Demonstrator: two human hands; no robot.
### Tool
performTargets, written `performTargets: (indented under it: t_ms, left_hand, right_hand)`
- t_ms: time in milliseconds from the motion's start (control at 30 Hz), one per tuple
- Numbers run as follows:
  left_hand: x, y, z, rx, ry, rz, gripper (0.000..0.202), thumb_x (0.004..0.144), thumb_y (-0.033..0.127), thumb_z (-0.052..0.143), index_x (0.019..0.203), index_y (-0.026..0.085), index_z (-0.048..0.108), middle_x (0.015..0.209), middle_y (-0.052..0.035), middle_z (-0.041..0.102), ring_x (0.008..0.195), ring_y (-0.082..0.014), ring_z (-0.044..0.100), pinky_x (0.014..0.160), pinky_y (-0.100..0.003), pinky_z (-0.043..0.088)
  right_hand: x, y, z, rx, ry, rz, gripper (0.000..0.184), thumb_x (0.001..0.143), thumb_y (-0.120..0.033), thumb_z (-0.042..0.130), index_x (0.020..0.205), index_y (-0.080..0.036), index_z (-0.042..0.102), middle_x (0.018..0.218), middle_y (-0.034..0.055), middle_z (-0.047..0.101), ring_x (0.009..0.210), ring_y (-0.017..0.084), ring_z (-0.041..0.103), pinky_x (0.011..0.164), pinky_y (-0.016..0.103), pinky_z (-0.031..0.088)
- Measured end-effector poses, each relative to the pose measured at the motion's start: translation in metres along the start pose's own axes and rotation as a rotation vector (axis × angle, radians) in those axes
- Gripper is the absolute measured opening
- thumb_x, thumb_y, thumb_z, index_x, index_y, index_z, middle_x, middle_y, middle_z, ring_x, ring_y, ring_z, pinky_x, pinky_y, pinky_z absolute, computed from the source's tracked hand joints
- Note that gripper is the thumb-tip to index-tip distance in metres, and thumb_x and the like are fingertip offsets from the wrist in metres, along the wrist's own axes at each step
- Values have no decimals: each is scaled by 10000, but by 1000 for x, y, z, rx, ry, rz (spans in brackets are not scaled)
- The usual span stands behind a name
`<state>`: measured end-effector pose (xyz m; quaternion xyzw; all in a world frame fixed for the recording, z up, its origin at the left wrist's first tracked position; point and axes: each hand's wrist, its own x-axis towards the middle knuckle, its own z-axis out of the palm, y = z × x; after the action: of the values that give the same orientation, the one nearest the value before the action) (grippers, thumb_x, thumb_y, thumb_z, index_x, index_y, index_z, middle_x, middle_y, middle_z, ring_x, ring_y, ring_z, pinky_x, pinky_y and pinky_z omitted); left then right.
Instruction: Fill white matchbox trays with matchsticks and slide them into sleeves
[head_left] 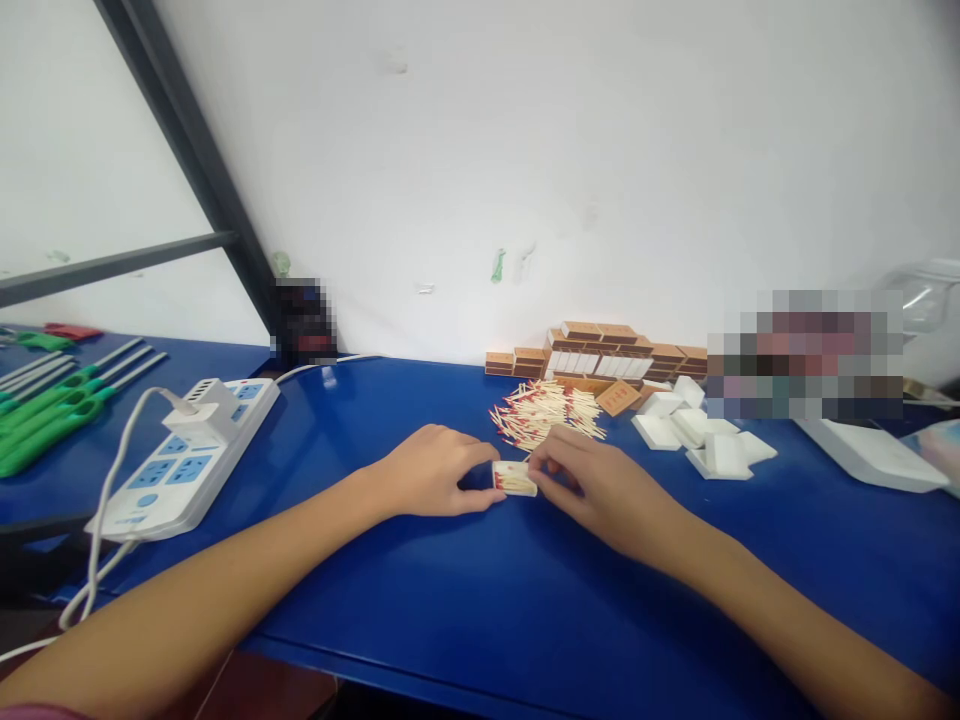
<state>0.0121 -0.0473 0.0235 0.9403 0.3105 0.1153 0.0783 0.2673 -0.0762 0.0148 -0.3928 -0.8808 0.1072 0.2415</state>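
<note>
A small white matchbox tray (515, 478) with several red-tipped matches in it lies on the blue table in front of me. My left hand (439, 470) grips its left end between thumb and fingers. At the tray's right end, my right hand (589, 485) has its fingers pinched together, and what is between them is too small to make out. Just behind the hands is a loose heap of matches (544, 410) with red heads. To its right sit several empty white trays (705, 430). An orange-brown matchbox (618, 398) leans beside the heap.
Stacked matchboxes (600, 345) stand against the white wall. On the left lie a white power strip (187, 460) with a plug and cable, and green-handled tools (60, 410). A white container (870, 455) is at the right. A dark metal frame (187, 120) rises at the left.
</note>
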Motion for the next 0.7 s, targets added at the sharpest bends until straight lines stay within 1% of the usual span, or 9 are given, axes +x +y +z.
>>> performTargets:
  t_ms: [100,167,233,300,400,500,600,667,700]
  left_hand:
    - [0,0,1,9,4,-3,281,956,460,634,995,192,708,802,7,706,652,-137,622,577,-269,344]
    - [0,0,1,-1,7,1,280,956,451,632,1009,190,717,784,6,698,642,-136,619,579,-265,349]
    - [0,0,0,-27,4,6,269,955,439,632,1024,195,724,762,11,687,628,-131,612,584,-259,357]
    - [1,0,-2,-55,4,-7,257,951,433,637,1036,206,723,749,19,679,621,-128,608,595,-253,367]
    - [2,0,-4,-77,15,-45,241,952,422,641,1052,217,720,732,29,669,619,-127,603,600,-252,365]
    - [1,0,-4,-80,13,-40,235,946,420,650,1047,220,722,727,30,664,611,-128,598,590,-255,357]
    - [-1,0,-2,-91,24,-34,236,933,422,660,1013,208,721,704,27,656,597,-131,596,571,-256,350]
    - [-1,1,-1,-95,27,-25,216,932,411,661,976,207,714,710,26,662,604,-131,600,569,-255,347]
    - [-2,1,0,-95,24,-22,206,934,406,659,949,206,707,716,26,667,607,-129,602,569,-253,345]
  right_hand:
    - [6,0,3,127,-36,40,140,1017,-243,538,972,-200,663,853,29,598,717,149,542,659,294,432]
    - [24,-3,-10,317,-31,130,212,1015,-309,565,1160,-198,672,759,-7,551,658,139,501,626,287,427]
    - [51,-13,-39,584,-219,186,521,994,-368,618,1483,-229,503,719,-45,520,615,130,483,564,265,414]
    - [78,-26,-78,787,-242,131,678,932,-347,702,1553,-284,436,660,-81,455,558,106,413,495,231,346]
    - [98,-38,-119,1171,-212,-75,501,872,-350,722,1363,-362,621,607,-96,331,492,78,288,438,197,253]
    - [95,-33,-104,1440,-339,-171,235,766,-388,791,979,-301,742,509,-99,240,449,76,244,399,193,209]
    - [84,-27,-56,1419,-348,278,267,785,-306,764,1034,-212,742,551,-101,253,493,74,189,405,198,149]
    - [73,-34,-38,1333,-165,612,269,854,-295,733,1090,-166,722,599,-102,268,501,67,149,393,205,115]
    - [66,-41,-37,1325,-112,652,282,875,-302,726,1121,-163,709,611,-105,263,497,65,136,381,207,116]
